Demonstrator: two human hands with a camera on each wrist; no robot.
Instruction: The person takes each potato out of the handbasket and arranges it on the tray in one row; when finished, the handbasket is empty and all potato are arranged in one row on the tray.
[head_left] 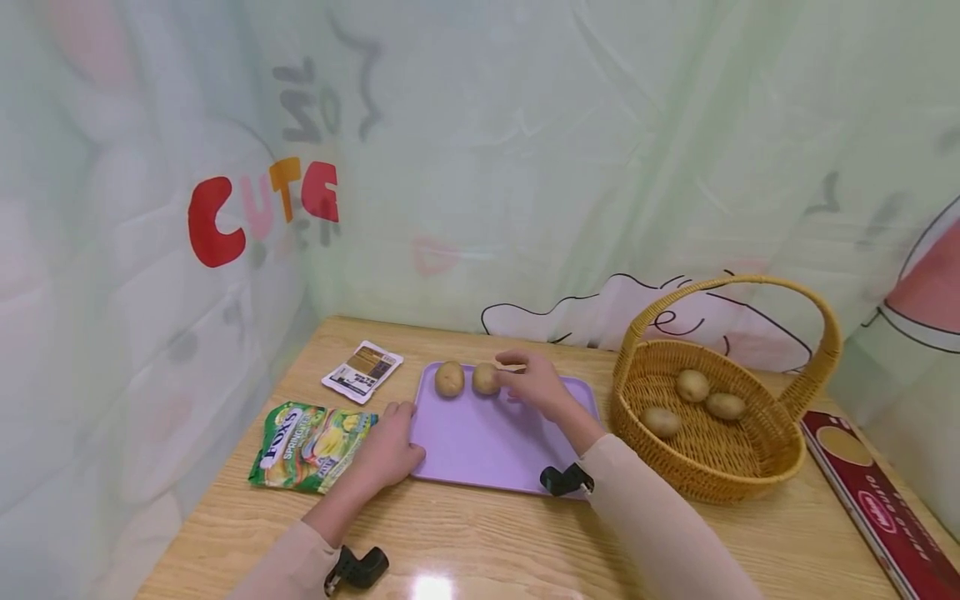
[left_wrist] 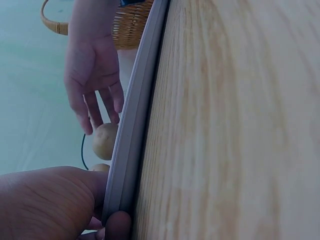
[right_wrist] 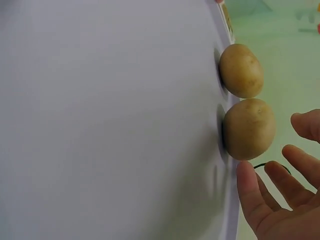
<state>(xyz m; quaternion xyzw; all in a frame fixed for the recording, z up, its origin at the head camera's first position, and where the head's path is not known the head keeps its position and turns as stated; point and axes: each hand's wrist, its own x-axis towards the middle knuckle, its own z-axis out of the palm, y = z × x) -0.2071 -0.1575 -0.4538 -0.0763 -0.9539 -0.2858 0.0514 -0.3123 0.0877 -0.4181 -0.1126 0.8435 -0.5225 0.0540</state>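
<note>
Wooden surface (head_left: 465,542) under purple tray (head_left: 472,442). Left hand (head_left: 388,446) grips tray's left edge; right hand (head_left: 534,385) released, fingers (right_wrist: 249,190) loosely spread just beside potato (right_wrist: 250,131).

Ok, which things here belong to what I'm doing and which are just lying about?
Likely part of the job:
purple tray, left hand at its edge
two potatoes on the tray, right hand beside one
wicker basket holding three potatoes

Apparently just lying about:
green Fox's bag
white-and-brown packet
red package
</note>
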